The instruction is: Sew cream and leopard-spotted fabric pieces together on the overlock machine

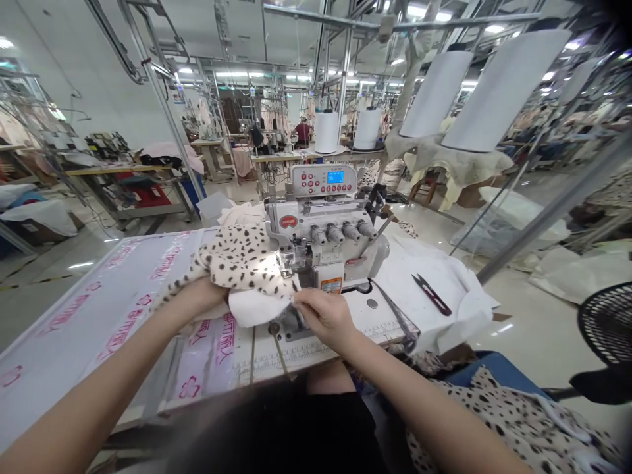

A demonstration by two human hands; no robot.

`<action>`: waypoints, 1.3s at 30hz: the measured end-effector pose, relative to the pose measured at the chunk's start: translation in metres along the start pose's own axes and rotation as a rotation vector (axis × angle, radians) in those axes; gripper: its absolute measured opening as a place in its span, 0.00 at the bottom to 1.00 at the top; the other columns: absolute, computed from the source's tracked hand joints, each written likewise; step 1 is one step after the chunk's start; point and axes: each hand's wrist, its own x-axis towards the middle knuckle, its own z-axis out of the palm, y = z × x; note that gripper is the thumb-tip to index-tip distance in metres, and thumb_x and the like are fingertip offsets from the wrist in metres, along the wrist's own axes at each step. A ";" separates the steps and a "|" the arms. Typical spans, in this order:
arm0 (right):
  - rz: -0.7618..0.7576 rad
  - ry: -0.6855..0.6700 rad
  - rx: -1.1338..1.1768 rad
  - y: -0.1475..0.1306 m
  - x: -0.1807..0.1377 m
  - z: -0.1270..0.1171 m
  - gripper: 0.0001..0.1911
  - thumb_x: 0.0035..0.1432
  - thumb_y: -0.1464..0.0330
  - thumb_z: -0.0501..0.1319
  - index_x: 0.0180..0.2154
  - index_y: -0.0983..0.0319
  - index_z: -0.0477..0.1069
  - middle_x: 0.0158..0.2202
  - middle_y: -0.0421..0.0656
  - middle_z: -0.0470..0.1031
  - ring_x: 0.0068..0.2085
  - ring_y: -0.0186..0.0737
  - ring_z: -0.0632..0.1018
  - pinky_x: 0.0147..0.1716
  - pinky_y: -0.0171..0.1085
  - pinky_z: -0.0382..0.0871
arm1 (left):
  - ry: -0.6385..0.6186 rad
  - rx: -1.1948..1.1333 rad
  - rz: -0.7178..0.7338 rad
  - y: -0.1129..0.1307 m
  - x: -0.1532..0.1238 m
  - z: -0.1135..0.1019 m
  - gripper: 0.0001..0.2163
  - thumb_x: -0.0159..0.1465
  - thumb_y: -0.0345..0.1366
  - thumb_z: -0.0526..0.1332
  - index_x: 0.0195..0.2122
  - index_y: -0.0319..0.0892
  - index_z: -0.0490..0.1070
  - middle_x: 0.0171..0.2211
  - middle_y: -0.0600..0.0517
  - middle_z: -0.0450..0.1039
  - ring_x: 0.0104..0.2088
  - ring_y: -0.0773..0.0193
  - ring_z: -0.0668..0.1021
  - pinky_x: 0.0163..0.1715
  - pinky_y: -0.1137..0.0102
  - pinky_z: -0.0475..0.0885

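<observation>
A cream fabric piece with dark spots (241,253) lies at the needle area of a white overlock sewing machine (316,227), lit by its lamp. Its white underside (259,308) shows along the near edge. My right hand (326,315) pinches the fabric's right edge between thumb and fingertips, just in front of the presser foot. On the left, my left hand (211,295) reaches into the bunched fabric, its fingers hidden beneath the folds.
Thread snips (432,294) lie on white cloth (444,276) right of the machine. Large thread cones (508,92) stand above. Spotted fabric (523,421) is heaped at lower right near a black fan (607,329). Plastic printed in pink (123,289) covers the left tabletop.
</observation>
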 end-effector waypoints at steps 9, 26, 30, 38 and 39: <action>0.078 -0.020 0.057 -0.005 0.006 -0.005 0.07 0.60 0.69 0.55 0.33 0.62 0.70 0.30 0.43 0.77 0.31 0.36 0.78 0.30 0.31 0.72 | 0.357 -0.040 0.497 0.075 -0.061 0.021 0.11 0.60 0.34 0.55 0.43 0.37 0.67 0.42 0.44 0.70 0.45 0.59 0.71 0.46 0.64 0.69; -0.053 -0.092 -0.361 -0.002 0.017 -0.004 0.08 0.60 0.71 0.54 0.35 0.62 0.72 0.40 0.44 0.76 0.36 0.37 0.76 0.33 0.33 0.70 | 0.056 -0.085 0.482 0.045 0.009 0.028 0.16 0.63 0.31 0.45 0.40 0.38 0.71 0.43 0.45 0.72 0.44 0.59 0.71 0.47 0.61 0.67; 0.044 -0.063 -0.329 0.000 -0.014 -0.007 0.11 0.60 0.73 0.52 0.42 0.64 0.70 0.41 0.48 0.73 0.41 0.39 0.74 0.39 0.35 0.70 | -0.005 -0.103 0.381 0.040 0.032 0.028 0.12 0.60 0.30 0.49 0.32 0.39 0.73 0.36 0.46 0.73 0.40 0.57 0.72 0.44 0.61 0.66; 0.318 -0.272 -0.339 0.025 -0.070 0.006 0.11 0.60 0.73 0.50 0.34 0.65 0.70 0.30 0.47 0.71 0.34 0.43 0.73 0.35 0.40 0.70 | 0.067 -0.238 0.144 0.032 0.107 0.040 0.06 0.60 0.32 0.57 0.33 0.36 0.70 0.38 0.48 0.71 0.42 0.62 0.72 0.47 0.60 0.65; 0.324 -0.266 -0.326 0.026 -0.070 0.007 0.11 0.60 0.72 0.49 0.34 0.65 0.70 0.31 0.47 0.71 0.34 0.43 0.73 0.36 0.40 0.69 | 0.090 -0.266 0.095 0.032 0.111 0.041 0.07 0.61 0.35 0.57 0.34 0.36 0.70 0.37 0.48 0.71 0.41 0.62 0.73 0.46 0.59 0.66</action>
